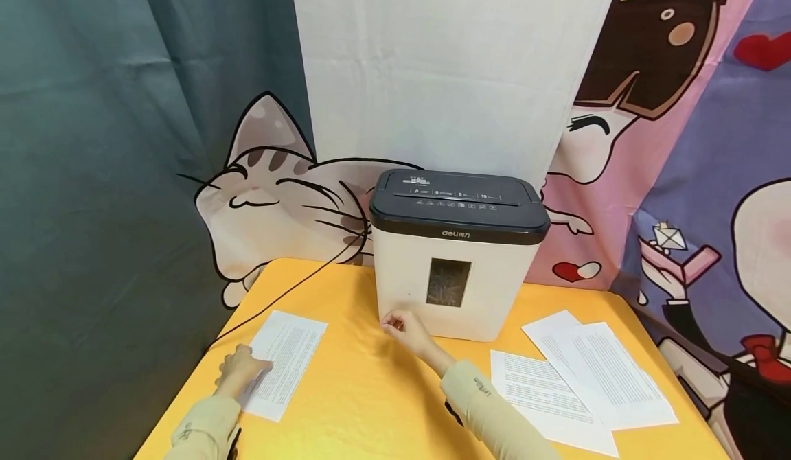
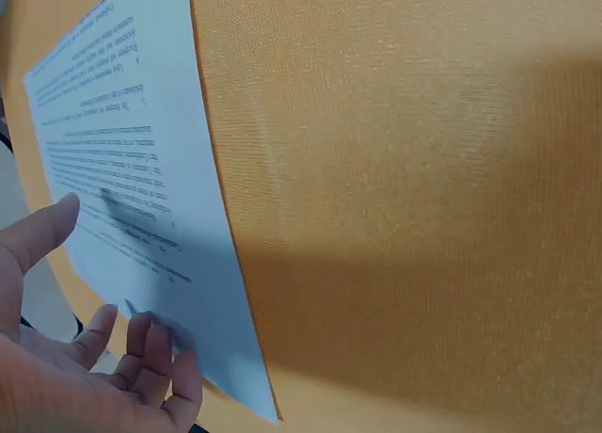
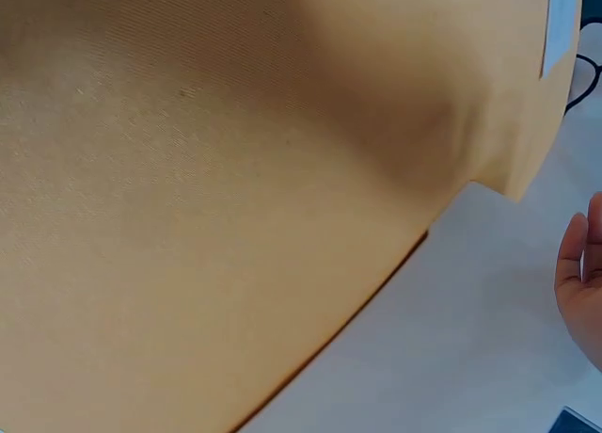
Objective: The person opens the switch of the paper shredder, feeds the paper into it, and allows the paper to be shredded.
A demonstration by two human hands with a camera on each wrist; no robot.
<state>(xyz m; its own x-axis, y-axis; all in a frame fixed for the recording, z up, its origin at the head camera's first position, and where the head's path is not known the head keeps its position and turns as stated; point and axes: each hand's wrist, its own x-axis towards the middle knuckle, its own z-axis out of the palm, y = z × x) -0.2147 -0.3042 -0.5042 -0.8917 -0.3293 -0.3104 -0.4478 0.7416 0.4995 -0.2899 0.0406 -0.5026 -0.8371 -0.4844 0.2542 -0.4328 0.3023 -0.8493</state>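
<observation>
A sheet of printed paper [image 1: 295, 357] lies on the left part of the table. My left hand [image 1: 238, 369] is at its left edge, thumb reaching over the print. In the left wrist view the fingers [image 2: 155, 358] are loosely bent at the sheet's [image 2: 179, 169] edge, well apart from the thumb. A white paper shredder [image 1: 395, 274] with a dark lid stands at the back. In front of its lower left part is my right hand [image 1: 410, 333], fingers loosely curled with nothing visible in them. The right wrist view shows that hand [image 3: 585, 292] before the shredder's white side [image 3: 423, 329].
Several printed sheets [image 1: 618, 377] overlap on the right side of the yellow table [image 1: 346, 391]. A black cord [image 1: 284, 294] runs along the table's left side towards the shredder. Behind the table hangs a cartoon-printed curtain [image 1: 451, 69].
</observation>
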